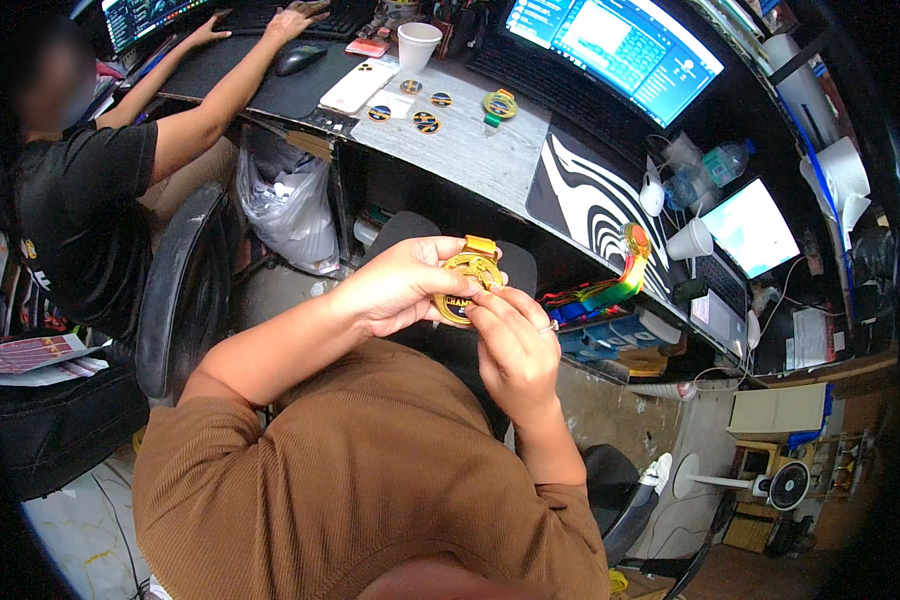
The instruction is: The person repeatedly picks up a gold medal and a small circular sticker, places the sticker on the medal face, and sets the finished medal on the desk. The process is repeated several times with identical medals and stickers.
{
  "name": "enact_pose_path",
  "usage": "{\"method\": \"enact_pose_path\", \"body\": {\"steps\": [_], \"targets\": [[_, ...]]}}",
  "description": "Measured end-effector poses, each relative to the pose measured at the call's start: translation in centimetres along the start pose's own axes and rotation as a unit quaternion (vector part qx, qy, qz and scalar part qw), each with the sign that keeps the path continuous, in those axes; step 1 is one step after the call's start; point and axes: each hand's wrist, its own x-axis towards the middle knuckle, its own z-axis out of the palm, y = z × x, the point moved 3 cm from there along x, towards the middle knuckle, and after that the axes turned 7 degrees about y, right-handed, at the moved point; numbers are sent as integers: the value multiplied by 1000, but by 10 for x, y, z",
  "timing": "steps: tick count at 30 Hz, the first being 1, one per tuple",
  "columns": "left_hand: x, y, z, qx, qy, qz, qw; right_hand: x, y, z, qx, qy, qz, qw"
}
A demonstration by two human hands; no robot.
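Observation:
Over my lap I hold a round gold medal (455, 312) with a yellow-orange ribbon loop at its top. My left hand (395, 288) grips its left side, the thumb lying across the face. My right hand (515, 345) pinches the right edge, fingertips pressed on the medal's front; whether anything small is under them is hidden. On the grey desk (510, 160) ahead lie several round dark stickers (426, 122) with orange and blue print. Beside them is another gold medal (500, 104) with a green ribbon. More medals (636, 240) with multicoloured ribbons hang over the desk's front edge at right.
A white cup (418, 48) and a white phone (358, 86) stand near the stickers. A black-and-white mouse pad (595, 205), a monitor (610, 45) and a laptop (720, 305) are at right. Another person (80, 190) works at the left, beside a black chair (185, 290).

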Motion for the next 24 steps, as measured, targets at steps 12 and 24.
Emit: {"method": "enact_pose_path", "body": {"steps": [12, 24], "targets": [[-1, 0, 10, 78, 5, 129, 989, 12, 6, -6, -36, -7, -219, 975], [0, -7, 16, 51, -12, 128, 990, -6, 13, -3, -45, 76, -257, 962]]}}
